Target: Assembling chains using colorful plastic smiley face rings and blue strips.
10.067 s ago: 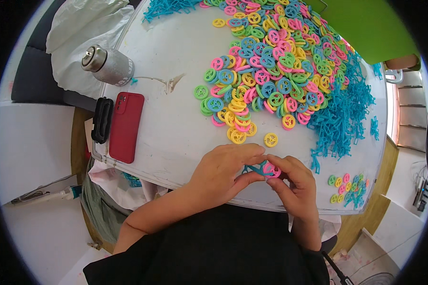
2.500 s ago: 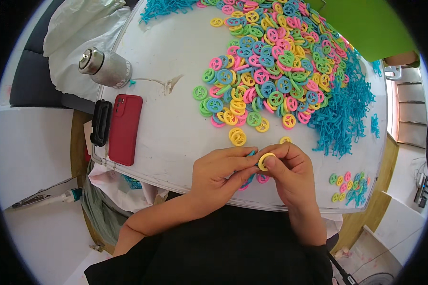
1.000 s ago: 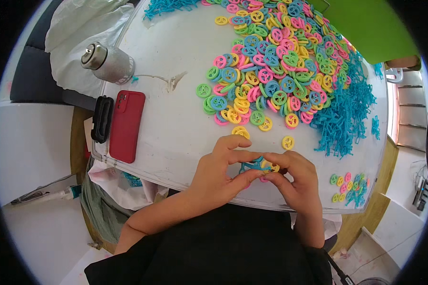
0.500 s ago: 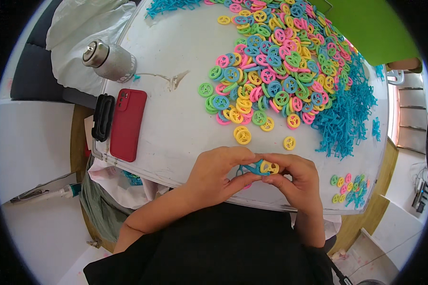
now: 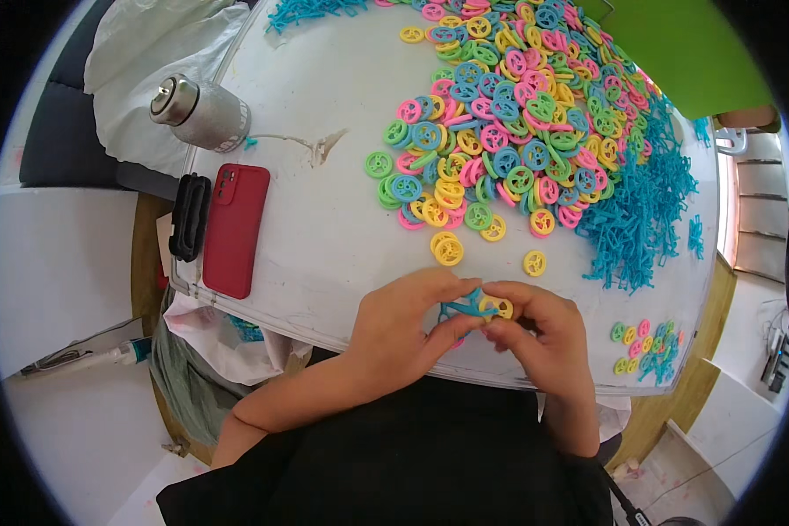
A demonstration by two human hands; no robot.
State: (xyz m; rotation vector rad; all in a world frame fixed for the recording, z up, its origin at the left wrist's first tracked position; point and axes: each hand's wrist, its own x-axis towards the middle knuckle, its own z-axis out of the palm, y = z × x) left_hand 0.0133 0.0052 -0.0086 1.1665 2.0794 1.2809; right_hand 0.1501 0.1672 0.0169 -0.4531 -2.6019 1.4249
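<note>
Left hand [image 5: 405, 320]: grip pinching the blue frame [image 5: 471, 306] | right hand [image 5: 545, 340]: grip on the yellow wheel [image 5: 505, 307], right at the frame's end | both over the near side of the worktop [image 5: 316, 254] | looks like wheel-fitting | next move calls for steady alignment, firm pressure

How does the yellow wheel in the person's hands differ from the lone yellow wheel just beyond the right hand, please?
The right hand holds the held wheel; the loose wheel lies on the table. The held wheel meets a blue piece; the loose wheel touches no other part. The held wheel is partly covered; the loose wheel shows its whole face. Both are yellow with openings.
</note>
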